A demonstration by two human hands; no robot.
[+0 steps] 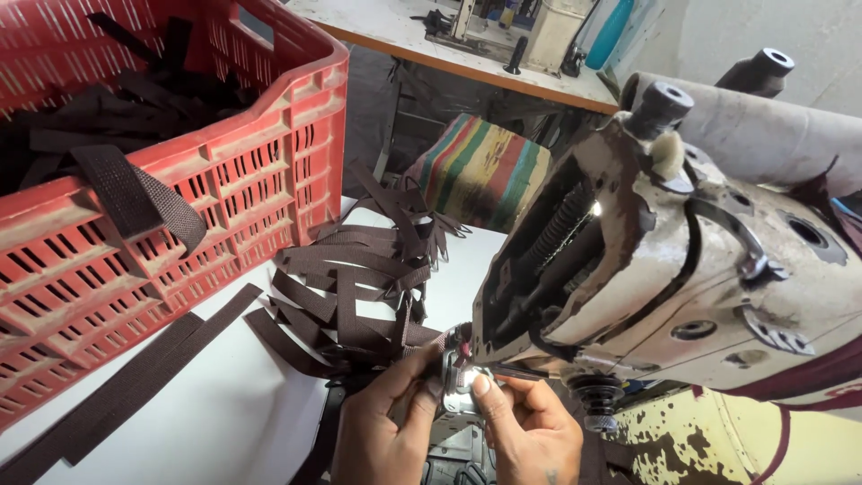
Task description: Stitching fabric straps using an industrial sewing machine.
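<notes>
Head view shows our left hand (382, 422) and right hand (530, 431) closed in a pinch on one brown strap piece (437, 346) under the sewing machine (664, 260) head, by its lit needle area; we judge the sewing as midway, since a pile of straps (359, 278) lies beside and the red crate (180, 171) holds more; the strap's long axis runs left to right, its free end pointing toward the pile.
</notes>
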